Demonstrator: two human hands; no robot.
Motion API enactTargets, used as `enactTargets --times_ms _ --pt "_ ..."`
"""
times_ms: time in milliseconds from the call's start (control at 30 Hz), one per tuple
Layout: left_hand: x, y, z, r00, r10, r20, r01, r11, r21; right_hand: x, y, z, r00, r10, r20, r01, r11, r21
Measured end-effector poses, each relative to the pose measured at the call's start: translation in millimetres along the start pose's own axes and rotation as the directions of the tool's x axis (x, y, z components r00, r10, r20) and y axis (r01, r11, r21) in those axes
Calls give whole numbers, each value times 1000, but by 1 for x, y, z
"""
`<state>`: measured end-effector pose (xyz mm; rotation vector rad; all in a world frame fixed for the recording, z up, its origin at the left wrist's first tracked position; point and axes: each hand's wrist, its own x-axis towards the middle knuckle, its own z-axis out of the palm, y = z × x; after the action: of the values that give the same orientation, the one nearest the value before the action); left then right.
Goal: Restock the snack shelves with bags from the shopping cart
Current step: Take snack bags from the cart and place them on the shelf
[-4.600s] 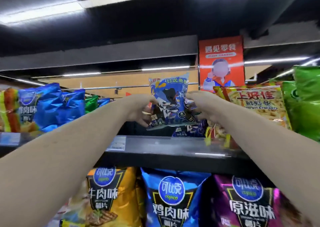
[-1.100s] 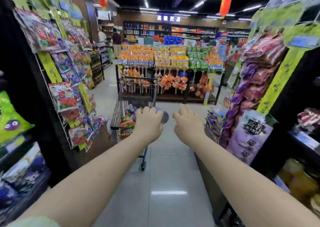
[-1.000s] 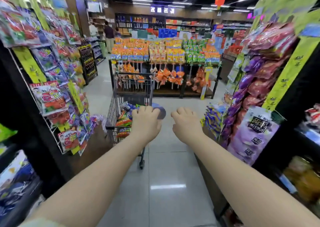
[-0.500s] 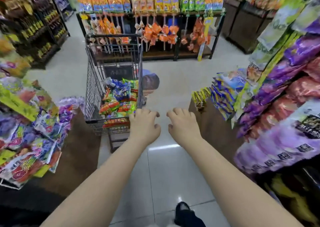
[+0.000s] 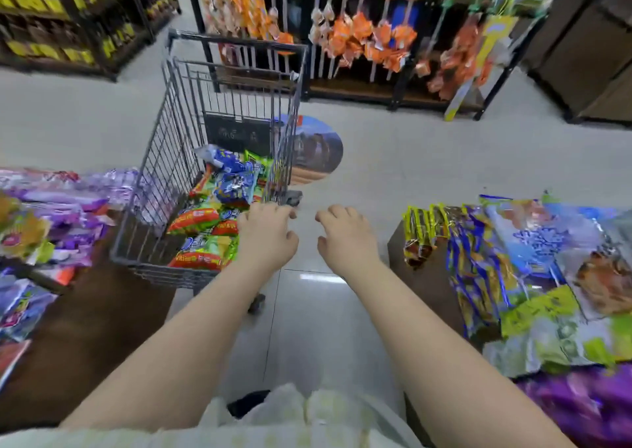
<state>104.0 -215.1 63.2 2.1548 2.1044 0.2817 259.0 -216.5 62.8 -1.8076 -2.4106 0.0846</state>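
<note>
left shelf: purple bags | shopping cart on floor, snack bags piled inside | left hand above cart's near right corner, fingers loosely bent, holding nothing | right hand just beside it, above floor, fingers loosely bent, holding nothing | right shelf: blue and yellow bags

Pale glossy tiled floor, round floor sticker, dark rack hung with orange packets, dark shelving left.

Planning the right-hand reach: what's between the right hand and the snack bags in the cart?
Head view: the left hand, over the shopping cart's near right corner, sits between the right hand and the snack bags.
</note>
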Motion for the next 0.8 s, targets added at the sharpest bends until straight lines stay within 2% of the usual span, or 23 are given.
enactTargets --times_ms 200,500,667,800 --pt "85 -29 20 982 -188 18 188 982 -19 110 21 13 986 -123 112 114 990 83" --pt "231 -108 34 914 -406 -5 405 912 -59 305 -3 44 935 -336 112 327 940 93" --pt "292 -147 30 851 -518 86 524 849 -73 400 -22 61 888 -400 226 393 916 75" --pt "321 -172 33 783 -614 97 620 783 -55 455 -34 84 840 -463 284 446 886 127"
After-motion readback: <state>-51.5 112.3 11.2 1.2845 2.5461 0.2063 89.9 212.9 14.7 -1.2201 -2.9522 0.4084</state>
